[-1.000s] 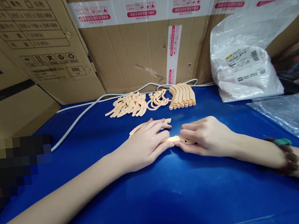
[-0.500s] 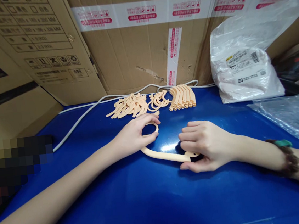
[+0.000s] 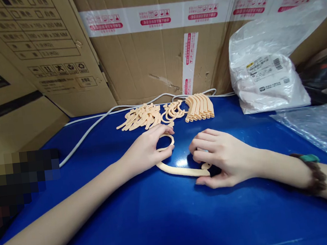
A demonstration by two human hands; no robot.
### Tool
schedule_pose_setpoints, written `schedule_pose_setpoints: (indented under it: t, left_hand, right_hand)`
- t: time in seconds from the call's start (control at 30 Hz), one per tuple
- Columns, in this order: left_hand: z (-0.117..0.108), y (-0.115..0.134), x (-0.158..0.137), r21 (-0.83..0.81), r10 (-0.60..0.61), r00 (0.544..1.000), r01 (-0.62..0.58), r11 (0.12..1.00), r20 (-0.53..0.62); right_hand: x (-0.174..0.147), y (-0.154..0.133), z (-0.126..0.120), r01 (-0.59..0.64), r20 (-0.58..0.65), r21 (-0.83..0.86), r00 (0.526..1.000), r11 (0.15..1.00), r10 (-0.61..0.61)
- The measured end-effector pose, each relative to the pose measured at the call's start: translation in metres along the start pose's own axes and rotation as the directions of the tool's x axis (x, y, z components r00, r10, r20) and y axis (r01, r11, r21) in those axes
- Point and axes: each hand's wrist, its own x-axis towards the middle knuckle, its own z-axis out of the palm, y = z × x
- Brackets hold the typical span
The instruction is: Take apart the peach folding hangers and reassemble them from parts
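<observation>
A curved beige plastic hanger piece lies low over the blue table, between my hands. My left hand is closed round its looped end, thumb and fingers pinching the ring that shows between them. At the other end, my right hand is curled with the thumb against the tip of the arm. Under its bent fingers a small beige rounded part with a hole shows; most of it is hidden by the hand.
Behind my hands lie a heap of flat beige parts, several hook-like parts and a stack of curved beige arms. A white cable runs along cardboard boxes. A plastic bag and clear wrap are at right.
My right fingers have bent and shifted slightly to the left, and the small part with a hole has shifted slightly under them. My left hand keeps its hold on the looped end.
</observation>
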Motion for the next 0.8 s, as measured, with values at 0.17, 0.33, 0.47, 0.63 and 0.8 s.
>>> schedule_pose_setpoints:
  t: [0.17, 0.33, 0.47, 0.63, 0.8]
  left_hand:
    - [0.0, 0.0, -0.001, 0.03, 0.003, 1.0, -0.003, 1.0, 0.014]
    - [0.0, 0.0, -0.002, 0.031, -0.025, 1.0, 0.024, 0.999, 0.014]
    - [0.001, 0.001, -0.001, 0.045, -0.046, 0.999, 0.045, 0.998, 0.021]
    - [0.0, 0.001, -0.001, 0.081, -0.044, 0.998, 0.041, 0.996, 0.043]
    - [0.0, 0.001, -0.001, 0.097, -0.037, 0.998, 0.033, 0.995, 0.049]
  right_hand:
    - [0.0, 0.001, -0.003, -0.137, -0.086, -0.215, 0.989, 0.967, 0.121]
    - [0.001, -0.001, -0.002, -0.195, -0.071, -0.317, 0.981, 0.928, 0.182]
    - [0.003, -0.01, 0.0, -0.134, -0.061, -0.221, 0.99, 0.966, 0.124]
    - [0.003, -0.016, 0.001, -0.076, -0.035, -0.04, 0.997, 0.996, 0.074]
    - [0.001, -0.015, 0.001, -0.013, 0.0, 0.065, 1.0, 0.998, 0.013]
